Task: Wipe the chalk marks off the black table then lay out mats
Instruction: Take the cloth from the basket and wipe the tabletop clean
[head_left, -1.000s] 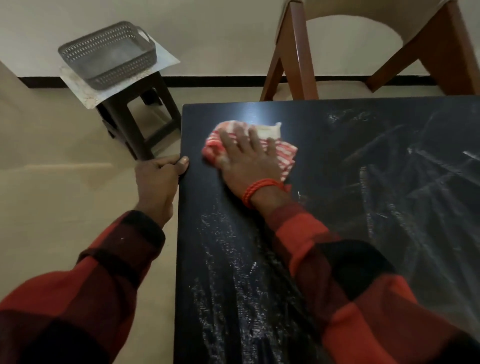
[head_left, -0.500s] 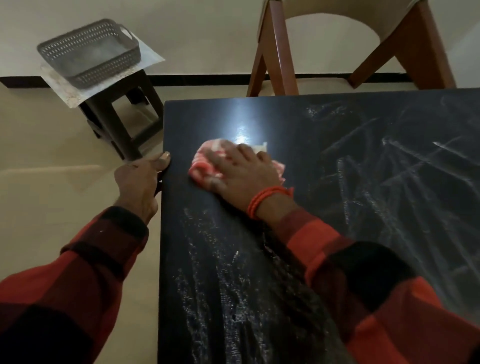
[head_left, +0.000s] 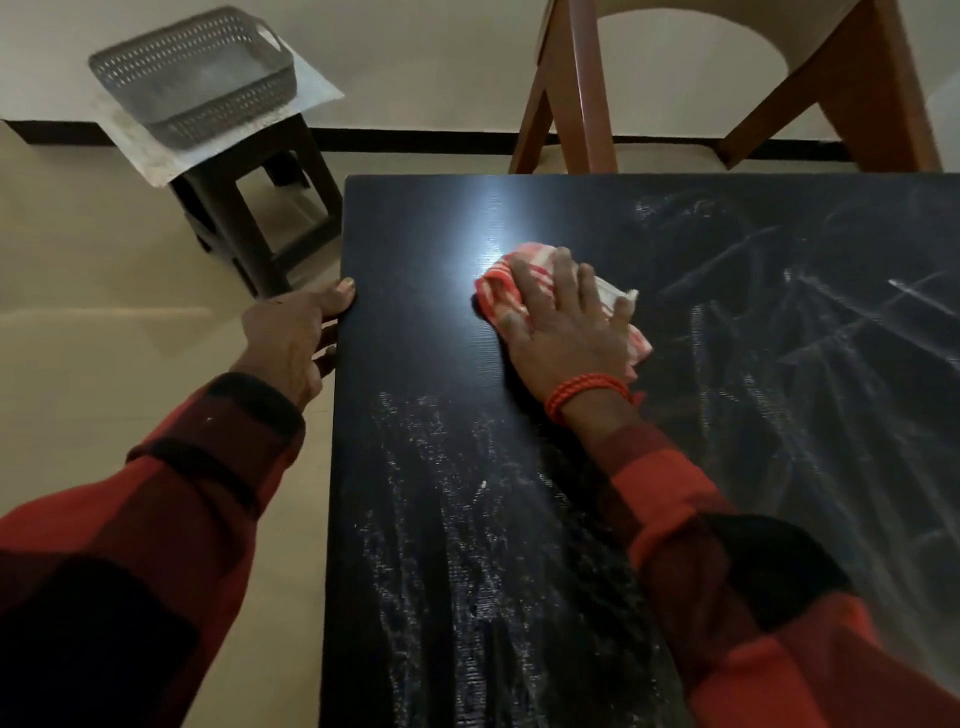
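The black table (head_left: 415, 322) fills the right and lower part of the view. White chalk marks (head_left: 447, 493) streak its near left part, and more chalk scribbles (head_left: 810, 322) cover the right side. My right hand (head_left: 563, 325) presses flat on a red-and-white striped cloth (head_left: 501, 283) lying on the tabletop, a bright light reflection just to its left. A red thread band circles that wrist. My left hand (head_left: 293, 332) grips the table's left edge, thumb on top.
A dark stool (head_left: 260, 218) stands on the floor at the left beyond the table, carrying a pale sheet and a grey perforated basket (head_left: 195, 78). A wooden chair (head_left: 727, 88) stands against the table's far edge. Beige floor lies to the left.
My right hand has slid the cloth rightward across the tabletop, away from the left edge. The left hand has kept its grip on the edge.
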